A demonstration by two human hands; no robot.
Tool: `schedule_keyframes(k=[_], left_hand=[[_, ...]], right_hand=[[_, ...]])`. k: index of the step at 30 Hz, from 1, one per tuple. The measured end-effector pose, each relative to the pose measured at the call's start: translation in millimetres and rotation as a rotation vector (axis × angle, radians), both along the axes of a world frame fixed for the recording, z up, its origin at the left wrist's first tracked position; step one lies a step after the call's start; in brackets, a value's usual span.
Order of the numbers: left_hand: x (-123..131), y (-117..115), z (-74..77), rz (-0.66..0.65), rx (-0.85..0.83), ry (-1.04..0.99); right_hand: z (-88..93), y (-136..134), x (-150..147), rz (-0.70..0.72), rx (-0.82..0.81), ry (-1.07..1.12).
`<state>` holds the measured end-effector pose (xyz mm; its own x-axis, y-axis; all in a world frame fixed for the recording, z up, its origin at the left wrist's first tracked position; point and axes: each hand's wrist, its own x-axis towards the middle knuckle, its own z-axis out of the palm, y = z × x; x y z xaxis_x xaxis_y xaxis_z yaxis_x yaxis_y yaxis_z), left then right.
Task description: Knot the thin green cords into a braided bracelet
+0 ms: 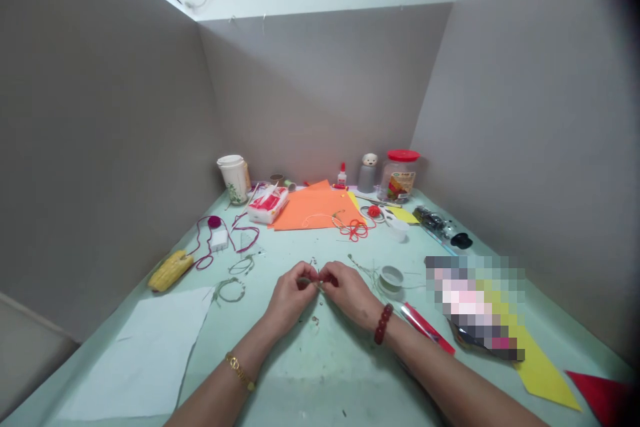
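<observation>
My left hand and my right hand meet at the middle of the table, thumbs and forefingers pinched close together. Between the fingertips shows a bit of thin greenish cord; whatever else they grip is too small to make out. Small beads lie scattered just below the hands, and a few more tiny pieces sit above them. Right of my right hand stands a spool of green cord, with loose strands trailing beside it. To the left lies a looped green cord bracelet.
Corn cob, white sheet and purple yarn lie left. At the back are a cup, tissue pack, orange paper, glue bottle and red-lidded jar. A red-edged packet lies beside my right forearm.
</observation>
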<state>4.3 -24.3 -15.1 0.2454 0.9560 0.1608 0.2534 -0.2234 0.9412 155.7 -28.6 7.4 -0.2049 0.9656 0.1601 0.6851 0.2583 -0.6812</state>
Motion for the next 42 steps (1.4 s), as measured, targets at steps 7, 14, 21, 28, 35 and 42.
schedule_keyframes(k=[7,14,21,28,35,42], left_hand=[[1,-1,-0.1,0.027,0.097,0.051],[6,-5,1.9,0.109,0.234,0.223],[5,-4,1.4,0.157,0.249,0.195],[5,-1,-2.0,0.136,0.272,0.182],[4,-2,-1.9,0.109,0.183,0.186],[5,-3,-2.2,0.104,0.126,0.180]], right_hand=[[-4.3,2,-6,-0.024,0.038,-0.058],[-9.2,-1,-8,-0.015,0.051,-0.060],[4.1,-3,-2,-0.051,-0.029,0.147],[-0.8,4,-4,-0.034,-0.185,0.230],[3.9,1,-4,-0.060,-0.418,0.488],[9.1,0,2,-0.073,-0.575,0.606]])
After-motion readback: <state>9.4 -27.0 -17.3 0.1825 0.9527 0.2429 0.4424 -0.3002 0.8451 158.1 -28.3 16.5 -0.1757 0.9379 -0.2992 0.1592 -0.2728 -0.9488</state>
